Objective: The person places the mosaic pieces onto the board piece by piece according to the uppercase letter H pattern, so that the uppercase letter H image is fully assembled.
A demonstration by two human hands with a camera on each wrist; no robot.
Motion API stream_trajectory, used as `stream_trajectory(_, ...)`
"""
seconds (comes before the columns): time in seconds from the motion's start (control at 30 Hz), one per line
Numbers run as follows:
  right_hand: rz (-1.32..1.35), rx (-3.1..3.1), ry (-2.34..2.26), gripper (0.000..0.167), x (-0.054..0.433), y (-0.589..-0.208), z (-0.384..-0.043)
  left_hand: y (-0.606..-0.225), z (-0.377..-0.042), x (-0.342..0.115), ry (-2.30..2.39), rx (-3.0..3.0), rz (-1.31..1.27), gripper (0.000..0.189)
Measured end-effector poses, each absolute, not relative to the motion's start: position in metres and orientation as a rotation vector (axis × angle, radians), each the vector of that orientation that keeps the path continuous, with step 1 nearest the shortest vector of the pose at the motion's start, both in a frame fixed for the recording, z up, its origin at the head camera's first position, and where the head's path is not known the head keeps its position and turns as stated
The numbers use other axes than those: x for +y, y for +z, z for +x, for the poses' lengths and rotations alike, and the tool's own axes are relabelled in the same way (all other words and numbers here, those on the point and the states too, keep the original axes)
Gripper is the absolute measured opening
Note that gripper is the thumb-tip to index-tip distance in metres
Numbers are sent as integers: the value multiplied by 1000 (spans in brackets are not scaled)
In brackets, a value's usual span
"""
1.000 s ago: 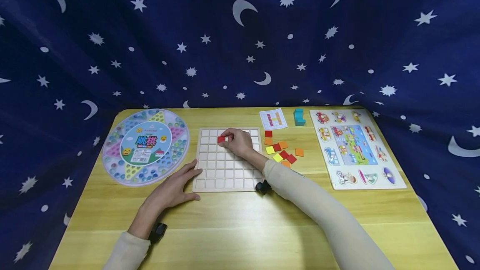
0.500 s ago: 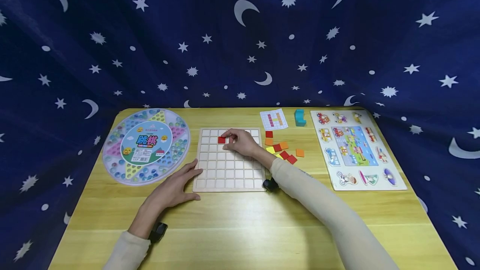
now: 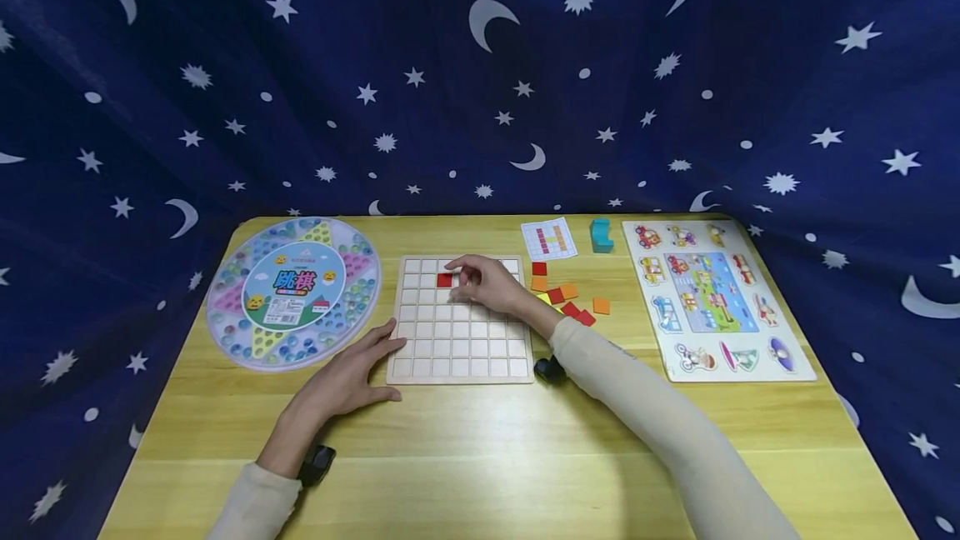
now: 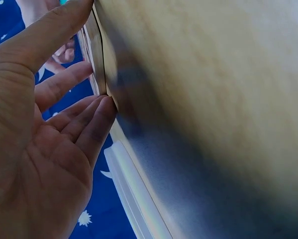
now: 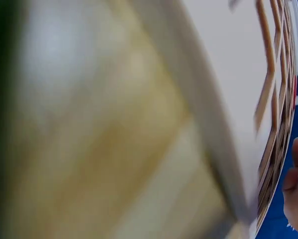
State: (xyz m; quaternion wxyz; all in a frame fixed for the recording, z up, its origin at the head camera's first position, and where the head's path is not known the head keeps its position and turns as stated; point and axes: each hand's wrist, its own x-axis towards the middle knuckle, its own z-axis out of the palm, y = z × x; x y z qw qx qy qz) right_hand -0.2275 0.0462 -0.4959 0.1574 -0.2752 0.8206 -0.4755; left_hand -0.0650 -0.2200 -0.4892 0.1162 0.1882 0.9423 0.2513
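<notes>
A pale wooden grid board (image 3: pixel 431 348) lies at the middle of the table. One red square tile (image 3: pixel 445 281) sits in a cell of its second row from the back. Just right of that tile, my right hand (image 3: pixel 491 286) hovers over the board with thumb and fingertips apart, nothing seen between them; part of it shows at the right edge of the right wrist view. My left hand (image 3: pixel 352 377) lies at the board's left edge, fingers extended. In the left wrist view, fingertips of the left hand (image 4: pixel 54 139) touch the board's side.
Right of the board are several loose red, orange and yellow tiles (image 3: pixel 601 306), a printed pattern card (image 3: pixel 558 250) and a teal block (image 3: pixel 600 237). A round marble checkers board (image 3: pixel 225 273) stands left; a picture puzzle board (image 3: pixel 641 307) lies far right.
My right hand has let go of the red tile, which stays in its cell, and has drawn slightly right. My left hand has not moved.
</notes>
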Motion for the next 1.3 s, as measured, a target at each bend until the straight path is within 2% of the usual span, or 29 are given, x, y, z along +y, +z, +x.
stream_trajectory(0.3,-939,2563,-971,46,55,-495,-240,-491,-66,-220,732,2758,538,81)
stream_trajectory(0.63,-952,2613,-902,36,53,-493,-237,-490,-66,-220,756,2753,543,80)
stream_trajectory(0.8,-973,2586,-1023,40,59,-492,-237,-490,-66,-221,745,2756,536,81)
stream_trajectory(0.97,-991,2537,-1189,45,97,-481,-235,-488,-66,-222,738,2766,540,82)
stream_trajectory(1.13,-899,2594,-1127,40,154,-472,-235,-487,-67,-222,740,2755,530,81)
stream_trajectory(1.3,-796,2661,-1019,31,188,-470,-243,-489,-65,-220,755,2737,522,81)
